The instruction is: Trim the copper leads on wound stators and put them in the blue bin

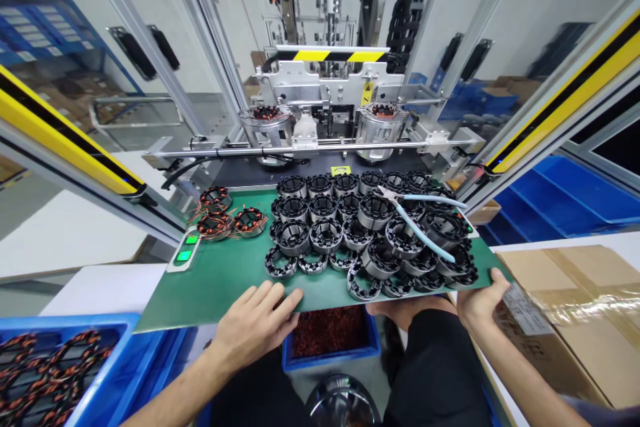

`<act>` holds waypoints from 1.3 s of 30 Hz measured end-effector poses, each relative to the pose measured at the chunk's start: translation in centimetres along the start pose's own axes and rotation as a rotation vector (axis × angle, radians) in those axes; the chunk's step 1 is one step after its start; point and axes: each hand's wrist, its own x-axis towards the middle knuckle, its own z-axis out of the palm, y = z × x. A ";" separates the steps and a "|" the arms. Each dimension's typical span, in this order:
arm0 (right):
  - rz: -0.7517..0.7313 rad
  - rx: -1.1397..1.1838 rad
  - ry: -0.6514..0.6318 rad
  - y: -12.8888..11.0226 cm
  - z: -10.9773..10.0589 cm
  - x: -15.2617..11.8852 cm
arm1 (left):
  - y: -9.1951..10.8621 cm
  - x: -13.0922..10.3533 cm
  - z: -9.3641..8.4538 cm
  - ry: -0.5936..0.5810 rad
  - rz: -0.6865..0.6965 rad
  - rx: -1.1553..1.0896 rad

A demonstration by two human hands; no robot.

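My left hand lies over the front edge of the green worktable, fingers laid out on the mat and holding nothing. At the right front corner, my right hand grips the table edge, thumb on top and its fingers partly hidden. Between the hands stand several stacked bare stator cores with black insulation. Across the cores on the right rest side cutters with light blue handles, jaws pointing left. Three copper-wound stators with loose wire ends sit at the back left of the mat.
Behind the table is a machine with two round fixtures, each topped by a wound stator. Yellow-black posts flank it. A blue bin of wound stators is at left, a scrap-filled bin below, a cardboard box at right.
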 end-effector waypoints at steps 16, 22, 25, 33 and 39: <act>0.023 0.021 0.028 0.1 -0.1 0.0 | 0.0 -0.1 0.0 -0.002 0.001 0.009; 0.026 0.021 0.019 0.0 0.0 -0.1 | -0.1 -0.1 0.1 -0.007 0.001 0.001; 0.021 0.010 0.016 -0.2 0.2 -0.2 | 0.0 -0.1 0.2 -0.012 -0.003 0.008; 0.025 0.025 0.004 -0.4 0.4 -0.4 | 0.0 -0.1 0.2 -0.004 -0.003 0.000; 0.051 0.006 0.017 -0.4 0.3 -0.4 | 0.0 -0.1 0.0 -0.002 -0.002 0.004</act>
